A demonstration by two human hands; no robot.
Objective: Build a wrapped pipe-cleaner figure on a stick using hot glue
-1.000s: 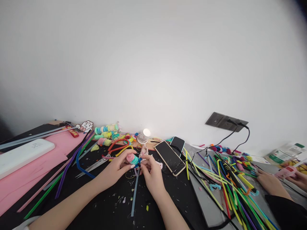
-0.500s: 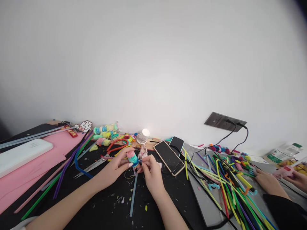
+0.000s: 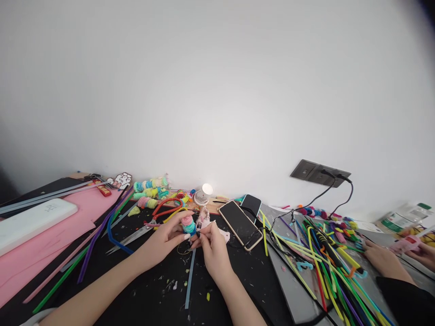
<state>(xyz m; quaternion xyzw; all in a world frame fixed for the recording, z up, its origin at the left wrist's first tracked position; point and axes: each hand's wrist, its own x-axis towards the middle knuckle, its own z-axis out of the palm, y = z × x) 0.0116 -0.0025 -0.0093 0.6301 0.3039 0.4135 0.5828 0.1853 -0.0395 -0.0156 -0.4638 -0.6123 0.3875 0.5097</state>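
Note:
A small coiled pipe-cleaner roll (image 3: pixel 188 223) in pink, teal and blue stands upright between my hands. My left hand (image 3: pixel 167 235) is closed around its left side, thumb at the lower part. My right hand (image 3: pixel 214 246) pinches at the roll's blue lower end; the fingertips partly hide what they grip. Just behind the right hand lies a pale pink patterned tool (image 3: pixel 204 215), probably a glue gun, half covered by the hand. Below the hands a translucent glue stick (image 3: pixel 190 283) rests on the black mat.
Red-handled scissors (image 3: pixel 131 239) lie left, near finished coils (image 3: pixel 147 202). A white cup (image 3: pixel 204 194) stands at the wall. Phones (image 3: pixel 240 225) and many pipe cleaners (image 3: pixel 326 258) lie right. Another person's hand (image 3: pixel 385 262) works at far right, beside a pink glue gun (image 3: pixel 405 243).
The roll has turned a little more upright and sits slightly lower. My right hand's fingers have shifted slightly left, closer against its blue end. The view has moved a little.

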